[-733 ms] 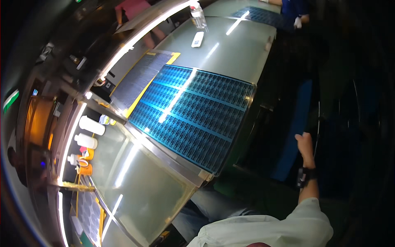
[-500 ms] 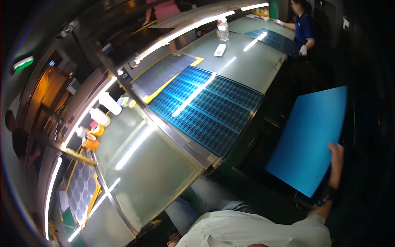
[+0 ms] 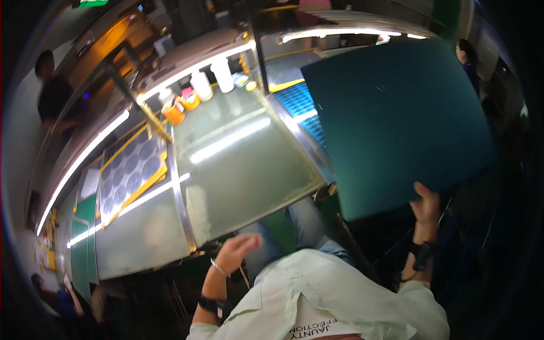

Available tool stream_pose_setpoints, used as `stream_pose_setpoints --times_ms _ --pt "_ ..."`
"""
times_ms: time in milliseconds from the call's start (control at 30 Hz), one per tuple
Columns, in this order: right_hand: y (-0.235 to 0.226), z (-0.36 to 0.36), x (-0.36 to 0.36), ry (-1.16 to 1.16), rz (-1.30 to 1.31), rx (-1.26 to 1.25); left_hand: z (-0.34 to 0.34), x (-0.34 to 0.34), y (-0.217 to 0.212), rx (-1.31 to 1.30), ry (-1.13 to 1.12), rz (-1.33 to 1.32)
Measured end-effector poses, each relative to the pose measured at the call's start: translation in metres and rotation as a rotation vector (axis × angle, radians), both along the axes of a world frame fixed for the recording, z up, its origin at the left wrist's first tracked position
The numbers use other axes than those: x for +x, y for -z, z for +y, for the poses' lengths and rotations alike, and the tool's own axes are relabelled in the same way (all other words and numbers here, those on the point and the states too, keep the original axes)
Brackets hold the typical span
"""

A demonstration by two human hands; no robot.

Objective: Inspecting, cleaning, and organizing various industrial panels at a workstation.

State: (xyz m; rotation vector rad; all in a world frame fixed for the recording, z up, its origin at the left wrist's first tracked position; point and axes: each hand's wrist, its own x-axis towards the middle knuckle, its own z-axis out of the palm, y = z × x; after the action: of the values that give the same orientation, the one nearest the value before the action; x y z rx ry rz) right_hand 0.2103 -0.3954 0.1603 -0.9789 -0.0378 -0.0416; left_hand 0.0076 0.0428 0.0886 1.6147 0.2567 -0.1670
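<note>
Since the earlier frame the sheet (image 3: 396, 119) has swung up over the surface (image 3: 238, 164). The right hand (image 3: 426, 205) pinches its lower edge; the left hand (image 3: 238, 252) hangs open, empty. Steadying the sheet's free edge with it would help.

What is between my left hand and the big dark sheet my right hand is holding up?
Nothing visible. The left hand hangs open and empty near the glass table edge, with only open air and your own knee across to the teal sheet, gripped at its lower edge by the right hand.
</note>
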Motion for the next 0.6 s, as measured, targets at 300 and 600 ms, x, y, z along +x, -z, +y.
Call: stream_pose_setpoints --times_ms 300,600 --pt "0.04 0.206 0.015 -0.487 0.255 0.144 0.013 -0.006 -0.025 -0.247 -0.301 -0.094" --pt "0.127 0.275 -0.046 -0.73 -0.367 -0.764 0.02 -0.022 -0.014 -0.298 -0.862 -0.1"
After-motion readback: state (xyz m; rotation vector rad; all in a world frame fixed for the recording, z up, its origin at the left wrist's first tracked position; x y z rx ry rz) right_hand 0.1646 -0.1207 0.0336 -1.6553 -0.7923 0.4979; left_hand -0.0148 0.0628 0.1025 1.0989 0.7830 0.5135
